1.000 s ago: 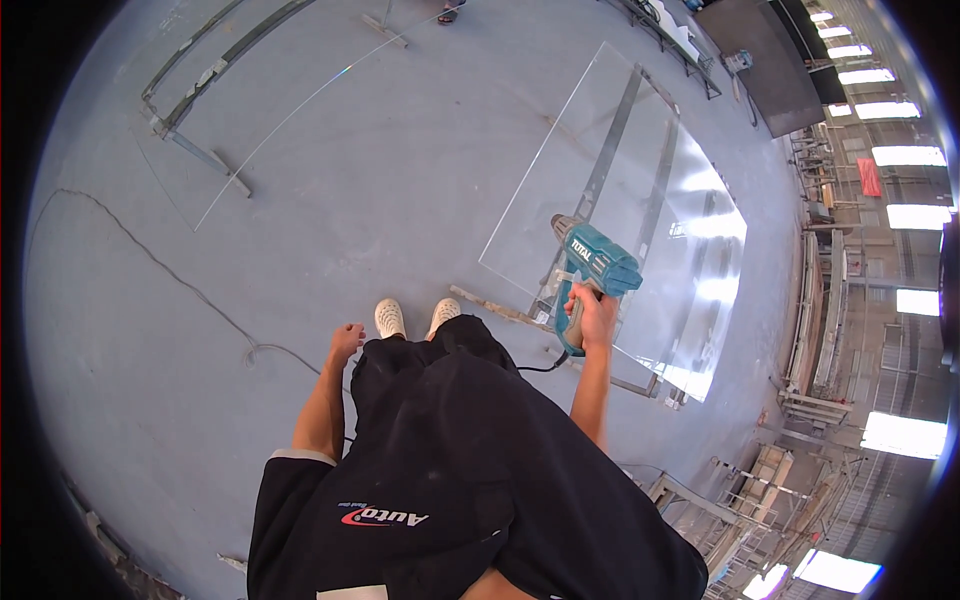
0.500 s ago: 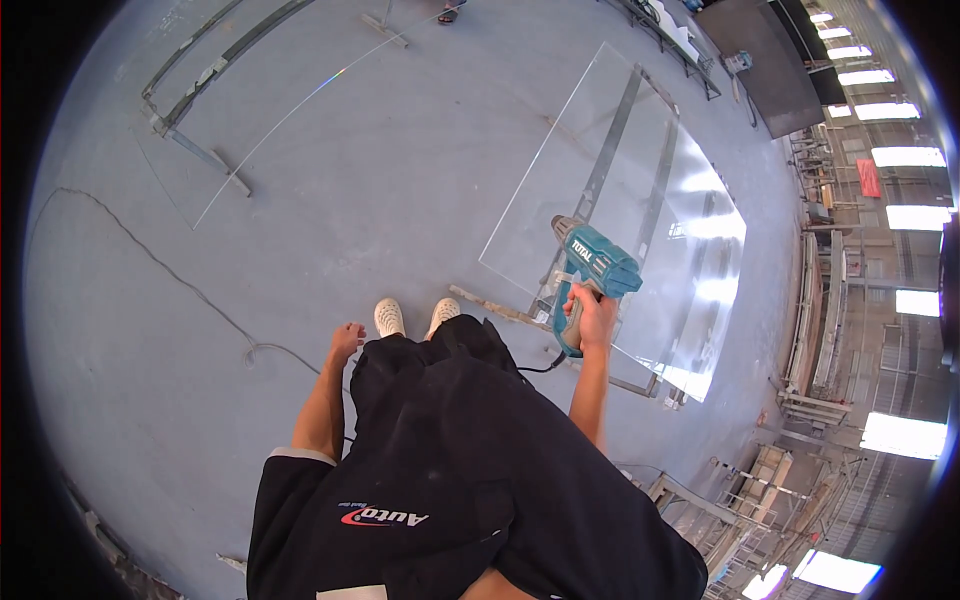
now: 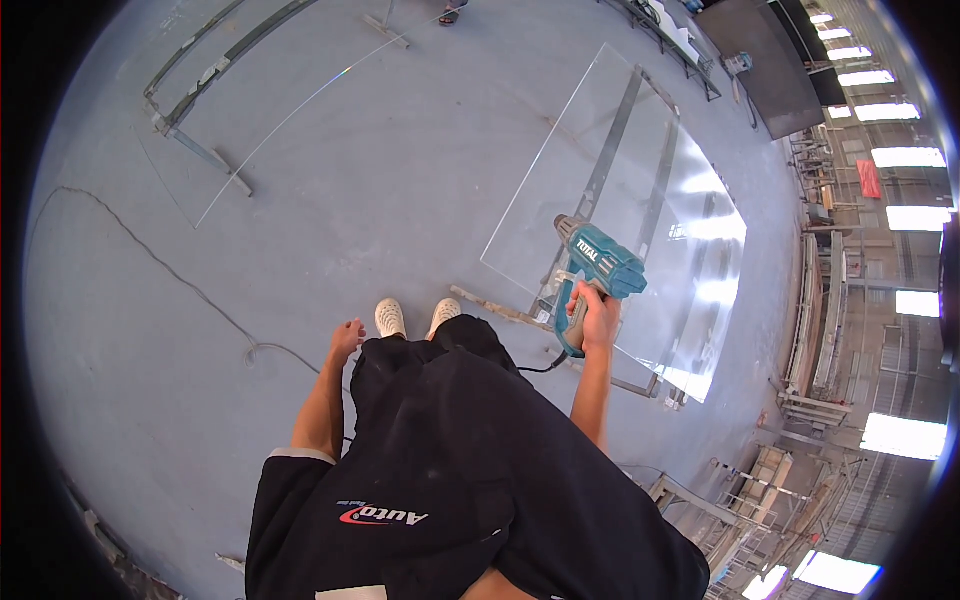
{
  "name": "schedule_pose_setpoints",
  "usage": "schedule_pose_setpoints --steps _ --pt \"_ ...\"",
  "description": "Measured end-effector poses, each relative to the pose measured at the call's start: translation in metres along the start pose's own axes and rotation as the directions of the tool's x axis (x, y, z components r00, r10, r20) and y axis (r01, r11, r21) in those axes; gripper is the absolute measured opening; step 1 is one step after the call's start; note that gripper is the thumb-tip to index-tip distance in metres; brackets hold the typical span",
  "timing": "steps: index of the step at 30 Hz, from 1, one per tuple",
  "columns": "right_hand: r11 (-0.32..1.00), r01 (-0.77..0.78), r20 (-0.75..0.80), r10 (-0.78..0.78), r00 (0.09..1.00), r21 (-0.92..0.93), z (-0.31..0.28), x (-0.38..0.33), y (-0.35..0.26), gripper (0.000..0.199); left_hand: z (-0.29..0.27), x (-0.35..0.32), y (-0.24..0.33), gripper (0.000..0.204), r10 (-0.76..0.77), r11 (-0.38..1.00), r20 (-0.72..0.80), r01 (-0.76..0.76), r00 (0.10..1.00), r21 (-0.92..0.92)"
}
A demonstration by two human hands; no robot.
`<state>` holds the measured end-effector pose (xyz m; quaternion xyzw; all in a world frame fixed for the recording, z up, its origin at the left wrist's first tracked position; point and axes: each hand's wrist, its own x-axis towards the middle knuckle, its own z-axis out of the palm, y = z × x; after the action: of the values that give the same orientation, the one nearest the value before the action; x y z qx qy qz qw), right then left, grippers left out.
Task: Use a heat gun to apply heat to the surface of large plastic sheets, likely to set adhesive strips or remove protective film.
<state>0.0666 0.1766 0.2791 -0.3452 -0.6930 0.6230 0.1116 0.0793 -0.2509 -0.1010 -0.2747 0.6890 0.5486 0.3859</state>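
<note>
My right hand [image 3: 597,318] is wrapped around the grip of a teal heat gun [image 3: 603,258] with a dark metal nozzle pointing forward and left. A black cord leaves the base of its handle and runs toward my clothes. Below and beyond the tool, a large clear glass sheet [image 3: 560,170] lies on a metal frame [image 3: 612,140]; the gun is held above its near part. By my left thigh hangs my left hand [image 3: 347,338], holding nothing, its fingers loosely bent and a little apart.
Another glass sheet [image 3: 270,140] rests on a metal stand [image 3: 205,155] at the far left. A grey cable [image 3: 165,255] snakes over the floor on my left. My white shoes [image 3: 390,318] stand near the frame's wooden bar [image 3: 500,308]. Racks [image 3: 820,310] line the right side; another person's foot [image 3: 449,15] shows far ahead.
The heat gun and my right hand have shifted very slightly to the right. My left hand is almost unmoved.
</note>
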Motion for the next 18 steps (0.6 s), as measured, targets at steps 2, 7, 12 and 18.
schedule_pose_setpoints --steps 2,7,12,18 --pt "1.0 0.003 0.015 -0.003 1.0 -0.009 -0.001 0.0 0.001 0.016 -0.001 0.0 -0.002 0.043 0.005 1.0 0.011 -0.005 1.0 -0.013" --pt "1.0 -0.005 -0.01 0.004 1.0 -0.023 0.002 0.0 0.001 0.015 -0.002 -0.004 0.002 0.036 0.031 0.999 0.031 -0.03 0.999 -0.033" --pt "0.999 -0.012 -0.018 0.012 1.0 -0.032 -0.002 0.002 0.006 0.016 -0.001 -0.01 0.012 0.034 0.008 1.0 0.03 -0.008 1.0 -0.002" --pt "0.998 0.01 -0.044 -0.013 0.999 -0.068 -0.002 0.005 0.008 0.018 -0.007 -0.01 0.002 0.035 -0.02 0.999 0.025 0.021 0.999 -0.04"
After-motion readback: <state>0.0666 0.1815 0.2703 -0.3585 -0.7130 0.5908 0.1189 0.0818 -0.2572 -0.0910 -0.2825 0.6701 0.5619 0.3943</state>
